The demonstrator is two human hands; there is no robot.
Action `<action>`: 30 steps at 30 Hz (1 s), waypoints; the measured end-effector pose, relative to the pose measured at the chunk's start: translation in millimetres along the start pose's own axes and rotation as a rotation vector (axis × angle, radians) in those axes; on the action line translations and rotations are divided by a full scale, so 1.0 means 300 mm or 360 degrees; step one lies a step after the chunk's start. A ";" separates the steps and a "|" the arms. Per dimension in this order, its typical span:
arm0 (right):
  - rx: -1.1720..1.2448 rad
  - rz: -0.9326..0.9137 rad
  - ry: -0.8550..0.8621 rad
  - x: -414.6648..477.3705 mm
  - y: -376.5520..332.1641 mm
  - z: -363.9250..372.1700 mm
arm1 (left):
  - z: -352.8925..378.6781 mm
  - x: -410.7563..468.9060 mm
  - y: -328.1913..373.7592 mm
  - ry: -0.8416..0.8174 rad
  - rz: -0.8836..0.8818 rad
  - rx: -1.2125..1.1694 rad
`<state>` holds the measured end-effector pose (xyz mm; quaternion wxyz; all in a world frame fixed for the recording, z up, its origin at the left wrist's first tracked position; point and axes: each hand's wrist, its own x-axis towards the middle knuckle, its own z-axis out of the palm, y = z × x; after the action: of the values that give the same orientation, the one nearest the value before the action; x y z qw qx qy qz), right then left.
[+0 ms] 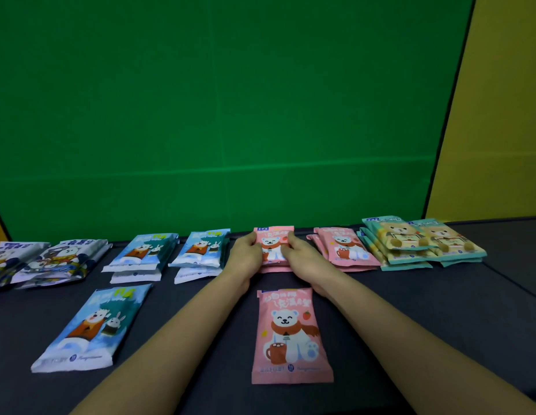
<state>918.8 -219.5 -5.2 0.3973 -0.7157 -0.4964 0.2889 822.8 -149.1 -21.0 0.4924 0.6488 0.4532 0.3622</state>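
Note:
Both hands reach to a small stack of pink bear packets (272, 245) in the back row of the dark table (440, 310). My left hand (245, 256) grips the stack's left edge, and my right hand (302, 256) grips its right edge, fingers curled over the top packet. A single pink bear packet (290, 333) lies flat between my forearms, nearer to me. Another single blue packet (90, 327) with a bear and rabbit lies at the front left.
The back row holds stacks of packets: dark blue-grey ones (45, 259) at far left, two blue stacks (144, 253) (201, 250), a second pink stack (344, 248), and two teal-yellow bear stacks (392, 241) (449, 241). A green screen (231, 115) stands behind the table.

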 end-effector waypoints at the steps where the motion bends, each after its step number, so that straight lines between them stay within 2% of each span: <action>1: -0.0004 -0.0002 -0.0012 -0.001 0.000 0.000 | 0.000 -0.002 0.003 0.0012 0.0013 0.0045; 4: -0.0027 -0.0051 -0.0026 -0.017 -0.009 0.003 | -0.004 -0.031 0.016 0.0072 0.0104 0.0266; 6: -0.0059 -0.0183 0.0014 -0.040 -0.021 -0.020 | -0.014 -0.061 0.035 0.0192 0.0274 0.0486; 9: 0.0003 -0.0350 0.0270 -0.092 -0.018 -0.134 | -0.017 -0.131 0.093 0.0339 0.0649 0.0513; 11: 0.0012 -0.0377 0.0487 -0.110 0.019 -0.227 | 0.012 -0.168 0.132 0.0209 0.0727 0.0440; 13: -0.0120 -0.0301 0.0553 -0.108 0.070 -0.287 | 0.072 -0.188 0.163 -0.0108 0.0567 0.0416; 16: -0.0411 -0.0183 0.0367 -0.095 0.135 -0.300 | 0.177 -0.195 0.196 -0.0395 0.0292 0.0481; 20: -0.0527 -0.0160 0.0318 -0.081 0.153 -0.293 | 0.270 -0.172 0.205 -0.0398 -0.0061 0.0280; 22: -0.0488 -0.0096 0.0314 -0.068 0.156 -0.299 | 0.298 -0.174 0.206 -0.0391 -0.0144 0.0223; 24: -0.0312 -0.0032 0.0302 -0.058 0.168 -0.299 | 0.319 -0.164 0.192 -0.0364 -0.0144 0.0171; 27: 0.0161 0.0019 0.0261 -0.046 0.189 -0.293 | 0.324 -0.156 0.178 -0.0298 -0.0197 0.0059; 30: 0.0301 0.0036 0.0206 -0.027 0.190 -0.283 | 0.320 -0.145 0.174 -0.0209 -0.0238 -0.0012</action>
<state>1012.0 -262.1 -10.0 0.4910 -0.6979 -0.4321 0.2920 908.7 -225.5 4.2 0.5491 0.6337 0.4658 0.2827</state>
